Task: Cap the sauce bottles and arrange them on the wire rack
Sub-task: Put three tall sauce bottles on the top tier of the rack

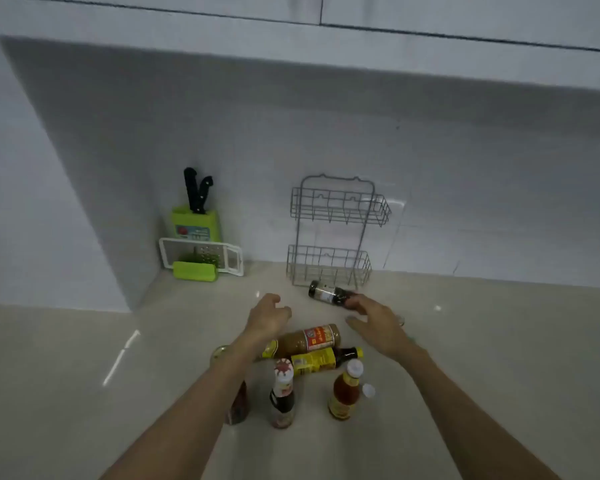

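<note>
A two-tier wire rack (333,233) stands empty against the back wall. A small dark bottle (328,294) lies on its side in front of it; my right hand (374,320) is open with its fingertips at the bottle's right end. My left hand (267,315) hovers open left of it, holding nothing. Closer in, a brown bottle with a red label (309,339) and a dark bottle with a yellow label (321,361) lie flat. An orange sauce bottle (345,393) and a red-capped bottle (282,393) stand upright. A dark bottle (238,405) is partly hidden by my left forearm.
A green knife block (196,220) with two black-handled knives stands in the back left corner, with a white and green grater (201,259) leaning in front. A loose white cap (368,390) lies beside the orange bottle. The beige counter (499,358) extends right.
</note>
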`<move>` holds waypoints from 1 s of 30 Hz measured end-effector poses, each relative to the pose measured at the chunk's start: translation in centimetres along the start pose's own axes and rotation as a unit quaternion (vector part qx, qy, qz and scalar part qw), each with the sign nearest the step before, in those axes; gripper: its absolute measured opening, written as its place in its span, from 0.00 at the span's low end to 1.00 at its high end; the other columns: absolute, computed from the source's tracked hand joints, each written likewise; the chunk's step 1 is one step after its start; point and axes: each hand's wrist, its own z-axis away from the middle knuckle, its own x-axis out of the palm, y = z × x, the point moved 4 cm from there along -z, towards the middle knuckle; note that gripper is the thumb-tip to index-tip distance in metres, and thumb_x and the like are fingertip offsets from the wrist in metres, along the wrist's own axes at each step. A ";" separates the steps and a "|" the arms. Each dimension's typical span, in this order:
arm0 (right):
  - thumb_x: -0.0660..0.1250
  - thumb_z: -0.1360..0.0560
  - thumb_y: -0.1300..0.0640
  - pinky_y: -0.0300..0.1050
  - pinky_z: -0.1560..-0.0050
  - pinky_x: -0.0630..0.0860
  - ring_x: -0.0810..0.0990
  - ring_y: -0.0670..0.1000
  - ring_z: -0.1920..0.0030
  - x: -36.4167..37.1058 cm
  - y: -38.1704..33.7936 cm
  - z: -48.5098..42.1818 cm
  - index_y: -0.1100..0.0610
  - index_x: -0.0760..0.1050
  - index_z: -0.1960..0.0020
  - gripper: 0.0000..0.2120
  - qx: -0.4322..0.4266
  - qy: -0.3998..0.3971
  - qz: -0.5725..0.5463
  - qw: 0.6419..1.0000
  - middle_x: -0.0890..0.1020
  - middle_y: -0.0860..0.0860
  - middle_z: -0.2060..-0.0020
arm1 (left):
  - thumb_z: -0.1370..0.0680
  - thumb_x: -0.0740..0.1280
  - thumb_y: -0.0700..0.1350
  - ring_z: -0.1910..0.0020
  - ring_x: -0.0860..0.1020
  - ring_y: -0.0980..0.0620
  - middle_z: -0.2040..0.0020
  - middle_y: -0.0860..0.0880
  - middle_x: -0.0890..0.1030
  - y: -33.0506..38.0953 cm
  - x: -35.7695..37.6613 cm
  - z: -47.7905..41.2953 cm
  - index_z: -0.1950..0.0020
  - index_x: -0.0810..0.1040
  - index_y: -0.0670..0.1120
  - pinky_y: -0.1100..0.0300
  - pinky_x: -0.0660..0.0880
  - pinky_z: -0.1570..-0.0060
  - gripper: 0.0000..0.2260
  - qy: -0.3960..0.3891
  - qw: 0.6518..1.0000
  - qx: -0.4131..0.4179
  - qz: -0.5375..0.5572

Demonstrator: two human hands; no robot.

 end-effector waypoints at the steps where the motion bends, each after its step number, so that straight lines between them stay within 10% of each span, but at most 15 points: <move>1: 0.67 0.23 0.57 0.41 0.45 0.71 0.76 0.53 0.39 0.9 0.5 -0.8 0.57 0.73 0.36 0.16 0.013 -0.027 0.010 0.999 0.78 0.54 0.39 | 0.22 0.63 0.43 0.32 0.69 0.43 0.28 0.42 0.68 -0.5 0.0 -0.9 0.27 0.64 0.43 0.57 0.68 0.40 0.24 -0.007 1.000 -0.015 0.002; 9: 0.69 0.26 0.47 0.53 0.35 0.69 0.67 0.57 0.31 5.7 3.5 -5.1 0.50 0.58 0.26 0.33 0.063 -0.204 0.048 0.976 0.69 0.56 0.31 | 0.23 0.63 0.45 0.30 0.67 0.40 0.28 0.39 0.66 -4.8 2.2 -6.3 0.26 0.59 0.38 0.52 0.68 0.34 0.28 -0.030 0.988 -0.147 0.032; 20: 0.68 0.26 0.48 0.56 0.36 0.69 0.68 0.57 0.34 13.0 3.8 -11.8 0.51 0.62 0.27 0.30 -0.104 -0.391 0.205 0.891 0.69 0.55 0.31 | 0.26 0.65 0.51 0.30 0.65 0.37 0.28 0.38 0.66 -8.7 3.2 -9.8 0.27 0.62 0.40 0.43 0.66 0.31 0.31 0.120 0.916 -0.359 0.130; 30: 0.69 0.27 0.47 0.49 0.45 0.72 0.74 0.57 0.41 15.0 5.3 -12.3 0.56 0.67 0.33 0.27 -0.154 -0.398 0.204 0.881 0.72 0.56 0.39 | 0.21 0.61 0.47 0.33 0.67 0.38 0.28 0.38 0.61 -8.7 3.9 -10.5 0.26 0.58 0.36 0.50 0.67 0.41 0.28 0.175 0.899 -0.359 0.177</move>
